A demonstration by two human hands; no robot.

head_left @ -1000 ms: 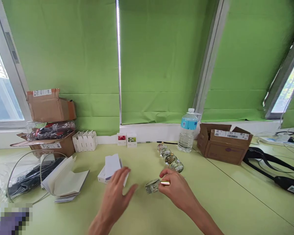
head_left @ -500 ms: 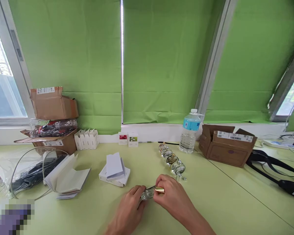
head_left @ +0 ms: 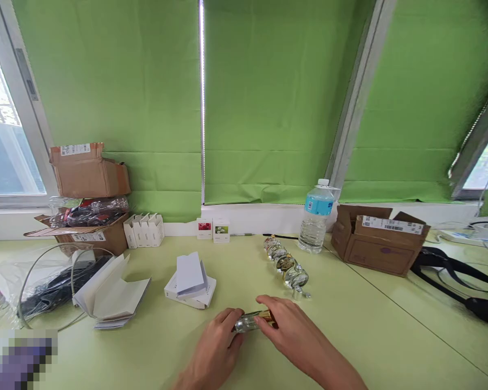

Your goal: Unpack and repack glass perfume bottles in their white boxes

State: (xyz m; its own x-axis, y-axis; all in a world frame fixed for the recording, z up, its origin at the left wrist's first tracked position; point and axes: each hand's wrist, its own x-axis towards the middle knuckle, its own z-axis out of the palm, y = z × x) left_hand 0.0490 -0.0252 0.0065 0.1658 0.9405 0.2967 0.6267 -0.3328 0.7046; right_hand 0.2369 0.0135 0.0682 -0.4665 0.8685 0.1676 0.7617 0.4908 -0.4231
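Observation:
A small clear glass bottle (head_left: pixel 246 324) lies on its side just above the table, between my hands. My left hand (head_left: pixel 217 341) is closed round its left end. A shiny gold cap (head_left: pixel 265 314) is at the bottle's right end, and my right hand (head_left: pixel 290 333) grips it between thumb and fingers. Cap and bottle are lined up; whether they are joined I cannot tell. Beyond my right hand, a row of glass bottles (head_left: pixel 286 264) with gold parts lies slanting on the table. Ahead of my left hand is a flat white box (head_left: pixel 207 299) with folded white paper (head_left: pixel 189 273) on it.
At the back right stand a large water bottle (head_left: pixel 313 230) and an open cardboard box (head_left: pixel 384 252), with black straps (head_left: pixel 451 281) beside it. To the left are an open white booklet (head_left: pixel 120 303), white cartons (head_left: pixel 148 231) and stacked cardboard boxes (head_left: pixel 91 176).
My right hand has shifted slightly right and its fingers have stretched out over the gold cap, which has moved to the right end of the bottle. My left hand has hardly moved.

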